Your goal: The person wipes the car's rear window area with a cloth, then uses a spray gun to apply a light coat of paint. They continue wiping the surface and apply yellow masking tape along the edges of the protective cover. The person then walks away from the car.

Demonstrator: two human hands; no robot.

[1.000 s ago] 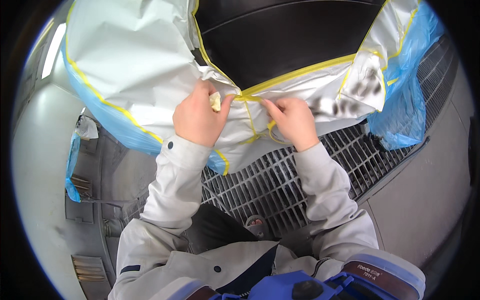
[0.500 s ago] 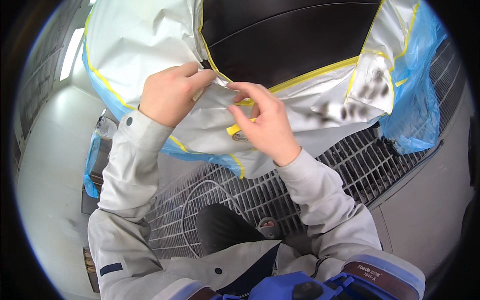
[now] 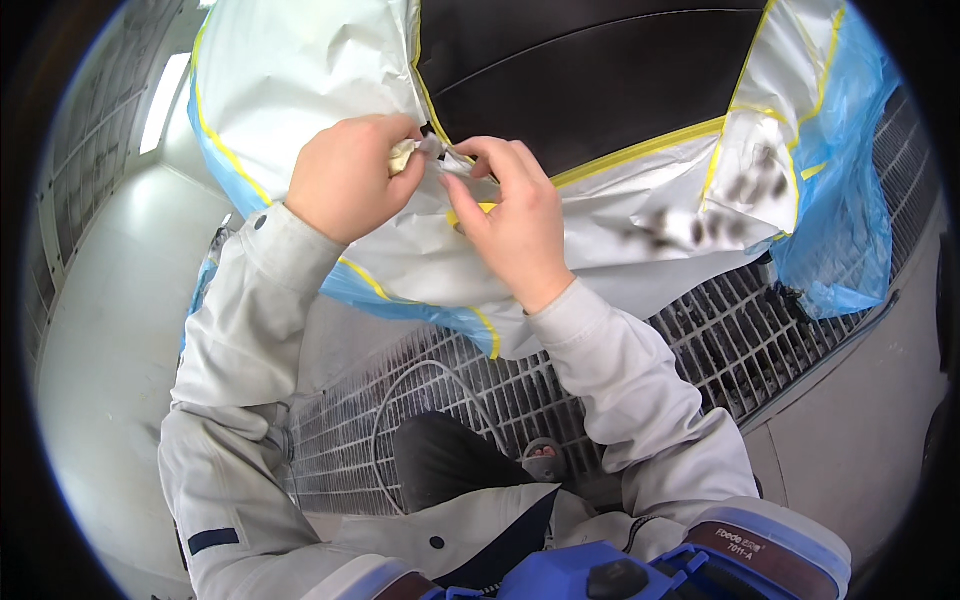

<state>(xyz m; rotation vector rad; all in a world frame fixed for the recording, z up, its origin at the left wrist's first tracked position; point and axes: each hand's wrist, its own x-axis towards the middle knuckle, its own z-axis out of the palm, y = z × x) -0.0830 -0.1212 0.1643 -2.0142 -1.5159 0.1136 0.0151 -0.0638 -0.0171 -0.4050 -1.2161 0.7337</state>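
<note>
White masking sheeting (image 3: 650, 215) wraps a large form around a black panel (image 3: 580, 85), with yellow masking tape (image 3: 640, 152) along the panel's edges. My left hand (image 3: 350, 178) is closed at the panel's lower left corner, a crumpled pale yellow scrap of tape (image 3: 402, 156) held in its fingers. Just to its right, my right hand (image 3: 515, 222) pinches a loose white flap of the sheeting between thumb and fingers. A yellow piece of tape (image 3: 462, 216) shows below the right thumb, mostly covered by that hand. Small dark gaps show beside the left fingertips.
Blue plastic film (image 3: 835, 220) hangs at the right and along the sheeting's lower left edge. Dark spray marks (image 3: 690, 232) spot the sheeting. Below lies a metal floor grating (image 3: 700, 335) with a thin hose (image 3: 376, 425) looped over it. A blue respirator (image 3: 570, 575) fills the lower edge.
My right hand has moved up and left, nearer my left hand, carrying the yellow tape piece along. More of the pale scrap shows in my left fingers. The view has shifted slightly.
</note>
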